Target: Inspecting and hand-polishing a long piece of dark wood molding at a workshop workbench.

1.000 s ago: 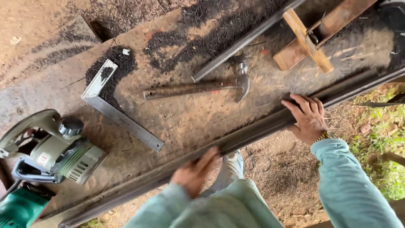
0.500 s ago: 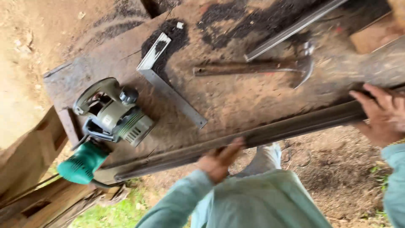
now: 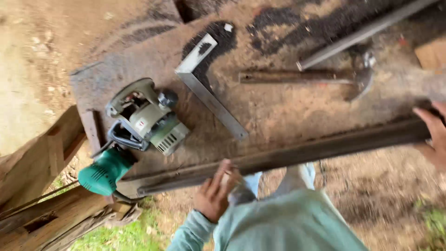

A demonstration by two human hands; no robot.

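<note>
The rusty workbench [image 3: 288,111] carried everything, dusted with sawdust; along its near edge lay the long dark steel bar [image 3: 297,153], the landmark here, running from low on the left up toward the right. The left hand [image 3: 214,195] gripped the bar from below near its left end, fingers curled up around its edge; the right hand [image 3: 432,135] held the far right stretch, fingers spread over the top, though blur hid how tightly. Beyond the bar's left end sat a circular saw [image 3: 141,121] with a green motor housing; farther beyond the bar's middle lay a steel square [image 3: 206,88], then a hammer [image 3: 316,76]. To shift such a bar well, both hands wanted wide spacing and level lift, I judged, keeping its left end from swinging into the saw.
</note>
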